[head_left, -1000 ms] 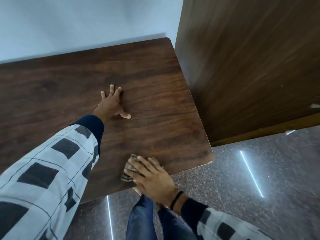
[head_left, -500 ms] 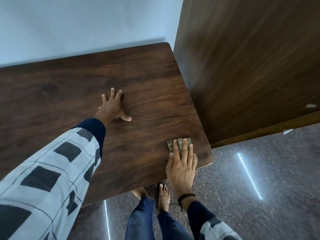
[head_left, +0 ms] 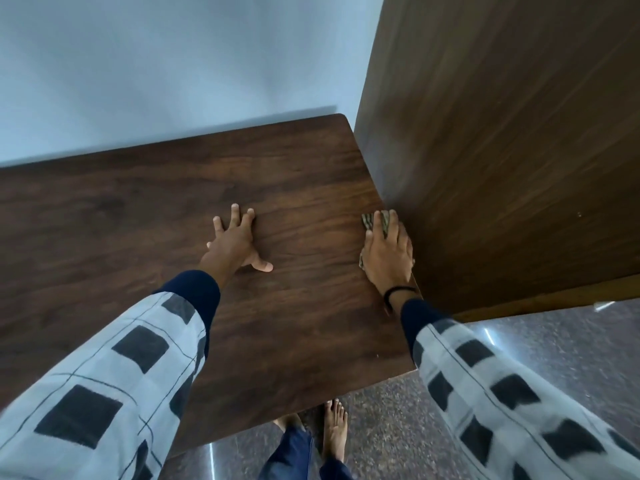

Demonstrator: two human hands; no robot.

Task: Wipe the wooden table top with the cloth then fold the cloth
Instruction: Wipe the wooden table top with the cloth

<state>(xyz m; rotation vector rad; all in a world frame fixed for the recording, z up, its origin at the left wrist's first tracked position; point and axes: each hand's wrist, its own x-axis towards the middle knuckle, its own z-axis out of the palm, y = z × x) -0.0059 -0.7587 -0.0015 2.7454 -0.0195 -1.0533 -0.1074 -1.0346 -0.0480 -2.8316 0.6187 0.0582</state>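
Observation:
The dark wooden table top [head_left: 145, 209] fills the left and middle of the head view. My left hand [head_left: 235, 242] lies flat on it near the middle, fingers spread, holding nothing. My right hand [head_left: 388, 254] presses a small greenish patterned cloth [head_left: 375, 221] flat against the table at its right edge, right beside the wooden panel. Most of the cloth is hidden under my palm; only its far end and a bit of its left side show.
A tall dark wooden panel [head_left: 502, 150] stands against the table's right side. A pale wall [head_left: 156, 64] runs behind the table. Speckled floor [head_left: 554, 358] lies to the right and below, with my bare feet [head_left: 334, 431] under the table's near edge.
My right hand slid the cloth from the table's near edge rightward, then farther back along the right edge to the panel. My left hand stayed flat in place.

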